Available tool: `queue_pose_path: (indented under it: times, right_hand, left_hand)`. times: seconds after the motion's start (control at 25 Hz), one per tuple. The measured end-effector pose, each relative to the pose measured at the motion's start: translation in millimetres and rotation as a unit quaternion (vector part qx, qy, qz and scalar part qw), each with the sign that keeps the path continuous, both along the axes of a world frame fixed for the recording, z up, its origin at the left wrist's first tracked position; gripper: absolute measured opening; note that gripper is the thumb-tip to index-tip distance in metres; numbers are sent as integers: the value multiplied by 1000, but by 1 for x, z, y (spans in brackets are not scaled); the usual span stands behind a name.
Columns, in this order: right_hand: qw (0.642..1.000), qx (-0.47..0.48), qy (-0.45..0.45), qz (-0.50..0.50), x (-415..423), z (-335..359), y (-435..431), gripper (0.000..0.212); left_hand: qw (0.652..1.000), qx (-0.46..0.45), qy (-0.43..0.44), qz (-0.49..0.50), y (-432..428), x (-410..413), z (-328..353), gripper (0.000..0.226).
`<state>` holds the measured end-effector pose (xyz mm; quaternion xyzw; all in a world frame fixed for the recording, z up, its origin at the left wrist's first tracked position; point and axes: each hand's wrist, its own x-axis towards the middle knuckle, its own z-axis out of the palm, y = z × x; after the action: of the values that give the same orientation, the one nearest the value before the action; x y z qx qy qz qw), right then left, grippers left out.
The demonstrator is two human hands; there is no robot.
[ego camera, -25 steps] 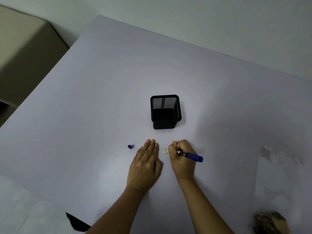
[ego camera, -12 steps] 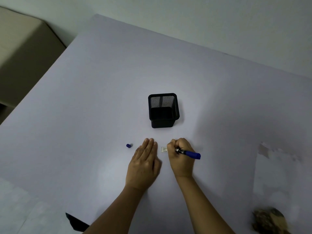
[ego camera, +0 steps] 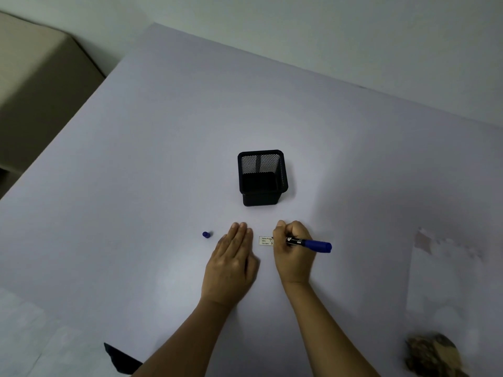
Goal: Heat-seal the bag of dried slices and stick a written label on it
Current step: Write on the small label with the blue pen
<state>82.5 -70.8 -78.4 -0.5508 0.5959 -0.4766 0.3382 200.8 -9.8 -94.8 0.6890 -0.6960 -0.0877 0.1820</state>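
Pale lilac desk (ego camera: 163,159) against a plain wall (ego camera: 326,36).
Left hand (ego camera: 231,268) lies flat, fingers together; right hand (ego camera: 294,254) grips a blue pen (ego camera: 313,244) at the label (ego camera: 265,241) between them; bag (ego camera: 446,289) lies far right.

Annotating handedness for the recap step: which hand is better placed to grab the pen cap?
Left. The left hand lies flat and free, with the cap just to its left; the right hand grips the pen at the label.
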Motion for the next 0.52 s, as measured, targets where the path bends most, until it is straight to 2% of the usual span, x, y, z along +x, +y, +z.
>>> queue_pose_path:
  times: [0.12, 0.24, 0.32, 0.4, 0.44, 0.52]
  right_hand:
    - [992, 70, -63, -80, -6, 20, 0, 40]
    - [954, 164, -195, -159, -23, 44, 1, 40]
    - [929, 226, -252, -149, -39, 55, 2, 40]
    - [915, 274, -268, -125, -50, 61, 0, 39]
    - [911, 288, -270, -119, -53, 64, -1, 39]
    - [896, 296, -305, -130, -55, 66, -5, 44]
  left_hand:
    - [1000, 4, 20, 0, 0, 0, 6, 45]
    - [998, 21, 63, 12, 0, 0, 12, 41]
    - [996, -6, 91, -7, 0, -1, 22, 37]
    - [995, -51, 80, -12, 4, 2, 35, 35]
    - [995, -59, 72, 21, 5, 6, 44, 35]
    - [980, -23, 92, 174, 5, 16, 60, 39]
